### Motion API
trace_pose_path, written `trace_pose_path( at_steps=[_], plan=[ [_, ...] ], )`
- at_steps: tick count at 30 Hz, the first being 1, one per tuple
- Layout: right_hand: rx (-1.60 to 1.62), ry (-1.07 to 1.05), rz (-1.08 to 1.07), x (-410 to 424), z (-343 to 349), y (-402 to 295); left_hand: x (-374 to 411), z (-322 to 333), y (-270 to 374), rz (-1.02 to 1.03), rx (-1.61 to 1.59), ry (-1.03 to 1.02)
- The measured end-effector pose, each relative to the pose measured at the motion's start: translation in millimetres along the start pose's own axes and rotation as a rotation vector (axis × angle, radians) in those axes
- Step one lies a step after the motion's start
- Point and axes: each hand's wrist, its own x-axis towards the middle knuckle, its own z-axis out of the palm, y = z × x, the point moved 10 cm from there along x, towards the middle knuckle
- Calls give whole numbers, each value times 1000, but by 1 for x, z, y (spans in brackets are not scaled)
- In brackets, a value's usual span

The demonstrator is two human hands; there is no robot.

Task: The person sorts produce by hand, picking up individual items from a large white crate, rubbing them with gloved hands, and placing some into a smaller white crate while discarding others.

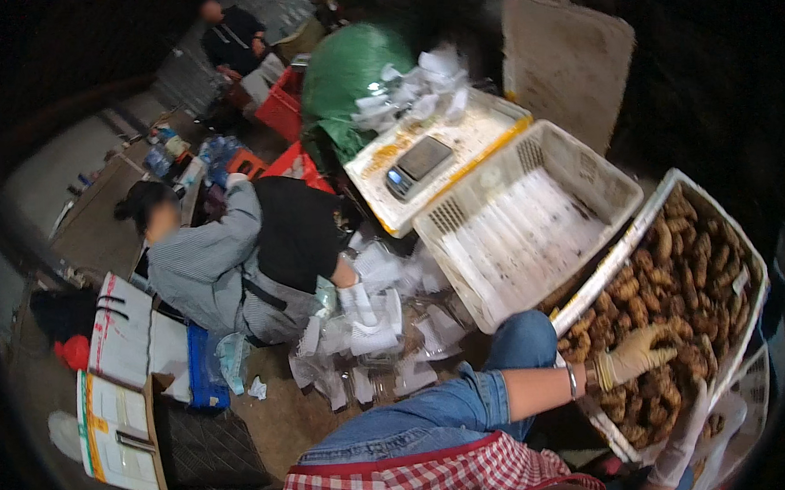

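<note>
My left hand [635, 359], in a pale yellow glove, reaches over a white foam box [617, 280] filled with knobby brown tuber-like pieces [634, 285]. Its fingers are spread and touch the pile; I see nothing gripped between them. A metal band circles that wrist. At the lower right, my right hand [694, 415] wears a whitish glove and points up into the box's near corner. Its fingertips are beside a brown piece [691, 361], and whether it grips anything cannot be made out. A small white tag [740, 280] lies on the pile near the far side.
Left of the box stands a white plastic crate [525, 238]. A digital scale [418, 167] sits on a foam lid [492, 120]. White packing pieces and clear trays [370, 332] cover the floor before a crouching person [213, 254]. Another person [232, 37] is farther back. A green sack [350, 67] stands behind.
</note>
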Motion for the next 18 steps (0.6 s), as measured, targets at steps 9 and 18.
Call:
trace_pose_path(
  at_steps=[9,18],
  plan=[
    [162,159,200,7,5,23,11,-14,48,76,-108,-27],
    [634,-178,301,-16,78,20,-7,21,22,-108,-556,-188]
  ],
)
